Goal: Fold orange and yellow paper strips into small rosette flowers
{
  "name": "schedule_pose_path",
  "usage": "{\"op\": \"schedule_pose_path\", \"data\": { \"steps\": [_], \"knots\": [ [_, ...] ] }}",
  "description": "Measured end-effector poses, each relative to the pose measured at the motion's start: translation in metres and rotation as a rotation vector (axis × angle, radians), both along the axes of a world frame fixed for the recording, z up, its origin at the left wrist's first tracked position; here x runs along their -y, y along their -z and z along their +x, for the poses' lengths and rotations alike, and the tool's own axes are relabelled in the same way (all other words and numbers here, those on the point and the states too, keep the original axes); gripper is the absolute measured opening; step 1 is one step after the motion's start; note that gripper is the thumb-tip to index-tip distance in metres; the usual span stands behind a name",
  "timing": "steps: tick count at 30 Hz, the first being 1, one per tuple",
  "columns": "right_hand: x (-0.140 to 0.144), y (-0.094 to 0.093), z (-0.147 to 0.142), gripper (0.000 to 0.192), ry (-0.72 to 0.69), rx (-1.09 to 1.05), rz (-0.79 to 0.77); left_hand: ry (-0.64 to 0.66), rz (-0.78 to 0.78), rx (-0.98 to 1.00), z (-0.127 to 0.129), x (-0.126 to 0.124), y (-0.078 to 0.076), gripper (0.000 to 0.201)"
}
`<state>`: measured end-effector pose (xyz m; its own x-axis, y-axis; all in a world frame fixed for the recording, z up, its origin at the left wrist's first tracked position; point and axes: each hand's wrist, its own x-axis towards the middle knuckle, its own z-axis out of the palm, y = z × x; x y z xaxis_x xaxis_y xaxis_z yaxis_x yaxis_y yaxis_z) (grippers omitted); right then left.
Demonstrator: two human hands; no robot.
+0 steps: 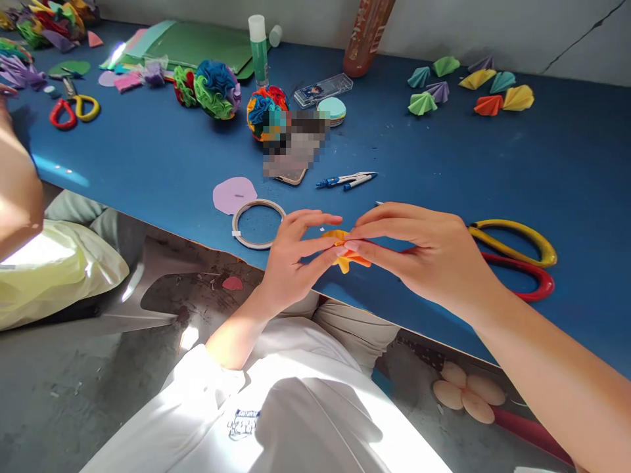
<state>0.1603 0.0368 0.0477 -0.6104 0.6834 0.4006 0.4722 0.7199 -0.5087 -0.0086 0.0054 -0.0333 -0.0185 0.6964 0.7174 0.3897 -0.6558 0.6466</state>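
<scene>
Between my two hands is a small folded piece of orange-yellow paper (344, 265), held just above the table's front edge. My left hand (296, 253) pinches it from the left with thumb and index finger, the other fingers stretched out. From the right, my right hand (424, 246) pinches the same paper with thumb and fingertips. The fingertips cover its middle. A roll of narrow tape (235, 220) lies left of my left hand, by a lilac paper disc (231, 196). Large scissors (539, 289) with red and yellow handles lie partly behind my right hand.
Pleated paper pieces (447, 66) lie at the back right. Colourful paper balls (217, 92), a glue stick (258, 49), a brown bottle (365, 39), a phone (296, 176) and a compass (345, 179) are on the blue table (162, 154). Another person's arm (17, 184) is at left, near small scissors (64, 115).
</scene>
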Motion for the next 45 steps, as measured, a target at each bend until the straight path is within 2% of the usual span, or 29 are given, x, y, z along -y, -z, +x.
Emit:
{"op": "schedule_pose_path", "data": {
  "steps": [4,9,11,18,24,28,31,35,39,45],
  "knots": [
    [0.002,0.003,0.000,0.016,-0.002,0.022,0.015,-0.006,0.011,-0.013,0.001,0.000,0.000,0.008],
    [0.002,-0.001,0.001,0.013,-0.103,0.185,0.248,-0.041,0.033,-0.041,0.000,0.001,0.000,0.009],
    [-0.003,-0.007,0.002,0.013,-0.169,0.254,0.289,-0.040,0.052,-0.045,-0.001,0.001,0.000,0.009],
    [-0.026,-0.018,0.008,0.028,-0.328,0.358,0.165,-0.057,0.053,-0.045,0.001,0.001,0.001,0.010],
    [-0.029,-0.011,0.012,0.026,-0.303,0.315,0.070,-0.009,-0.007,-0.065,0.000,0.001,-0.003,0.011],
    [-0.030,-0.005,0.013,0.022,-0.279,0.223,0.094,-0.004,-0.039,-0.037,0.002,0.002,-0.004,0.011],
    [-0.025,0.000,0.011,0.021,-0.168,0.174,0.064,-0.131,-0.014,0.028,0.005,0.004,-0.002,0.006],
    [-0.016,0.004,0.009,0.021,-0.057,0.156,0.031,-0.345,0.174,-0.066,0.010,0.007,-0.002,0.004],
    [-0.009,0.003,0.009,0.017,-0.031,0.127,0.090,-0.388,0.247,-0.203,0.008,0.006,-0.009,0.006],
    [0.000,-0.002,0.007,0.008,-0.016,0.098,0.237,-0.369,0.256,-0.232,0.004,0.007,-0.023,0.006]
  ]
}}
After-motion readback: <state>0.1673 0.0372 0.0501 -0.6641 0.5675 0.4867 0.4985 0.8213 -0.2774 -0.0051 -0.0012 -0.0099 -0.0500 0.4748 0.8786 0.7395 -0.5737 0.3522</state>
